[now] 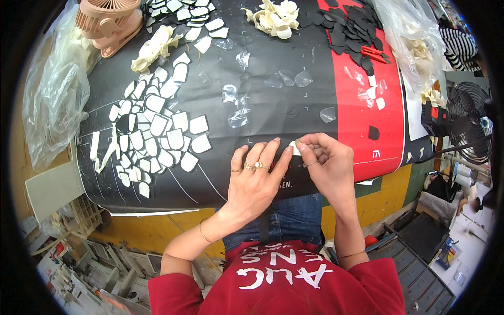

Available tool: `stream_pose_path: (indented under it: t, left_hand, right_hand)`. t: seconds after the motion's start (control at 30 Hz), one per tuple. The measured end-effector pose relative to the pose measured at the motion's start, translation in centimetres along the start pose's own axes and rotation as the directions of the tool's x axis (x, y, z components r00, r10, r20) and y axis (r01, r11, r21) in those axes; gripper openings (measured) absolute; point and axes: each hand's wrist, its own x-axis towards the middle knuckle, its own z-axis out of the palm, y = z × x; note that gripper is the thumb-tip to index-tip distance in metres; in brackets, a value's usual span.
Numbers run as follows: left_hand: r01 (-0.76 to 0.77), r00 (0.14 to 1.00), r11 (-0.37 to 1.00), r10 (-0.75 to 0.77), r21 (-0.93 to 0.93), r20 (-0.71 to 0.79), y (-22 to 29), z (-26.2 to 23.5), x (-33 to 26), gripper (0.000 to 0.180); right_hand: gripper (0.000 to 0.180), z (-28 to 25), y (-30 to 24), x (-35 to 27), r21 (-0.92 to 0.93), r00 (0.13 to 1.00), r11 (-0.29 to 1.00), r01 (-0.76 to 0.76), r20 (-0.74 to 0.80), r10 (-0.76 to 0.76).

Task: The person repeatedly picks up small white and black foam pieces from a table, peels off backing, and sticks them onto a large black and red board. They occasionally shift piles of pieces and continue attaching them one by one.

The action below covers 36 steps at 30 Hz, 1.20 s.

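A small white rounded piece [295, 149] is between my two hands, over the dark mat near its front edge. My right hand [332, 164] pinches it between thumb and curled fingers. My left hand [256, 176] has its fingers stretched out on the mat, and one fingertip touches the piece's left side; the thumb is hidden. To the left lies a spread heap of white pieces with dark edges [158, 125], flat on one end and rounded on the other. Thin clear film pieces [286, 77] are scattered beyond my hands.
Cream pieces [275, 20] are piled at the back, with black pieces [353, 30] and red snips [375, 54] farther right. Plastic bags [52, 100] bulge at the left edge. A pink fan [107, 21] stands back left, a black fan [469, 118] at the right.
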Motion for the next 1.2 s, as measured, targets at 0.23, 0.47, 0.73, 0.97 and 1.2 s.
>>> stream_pose_path:
  t: [0.23,0.47,0.73,0.97,1.2]
  left_hand:
    - [-0.025,0.999,0.996,0.021,0.089,0.041,0.4,-0.4,0.3,0.046]
    - [-0.045,0.998,0.991,0.039,0.122,0.054,0.6,-0.5,0.4,0.043]
    - [-0.059,0.997,0.988,0.051,0.140,0.055,0.5,-0.6,0.5,0.045]
    - [-0.070,0.996,0.986,0.061,0.153,0.061,0.3,-0.5,0.4,0.048]
    - [-0.062,0.998,0.990,0.058,0.127,0.040,-0.4,-1.3,-1.0,0.042]
  right_hand:
    - [0.031,0.3,-0.1,-0.7,0.036,0.996,0.998,0.046,-0.074,-0.043]
    - [0.045,1.1,0.1,-0.9,0.017,0.988,0.999,0.036,-0.153,-0.033]
    - [0.037,1.8,0.7,-1.5,-0.281,0.950,0.956,0.085,-0.267,-0.163]
    - [0.033,2.4,1.8,-1.5,-0.267,0.918,0.960,0.085,-0.353,-0.179]
    - [0.024,1.5,2.9,-1.7,0.007,0.864,0.980,0.201,-0.472,-0.174]
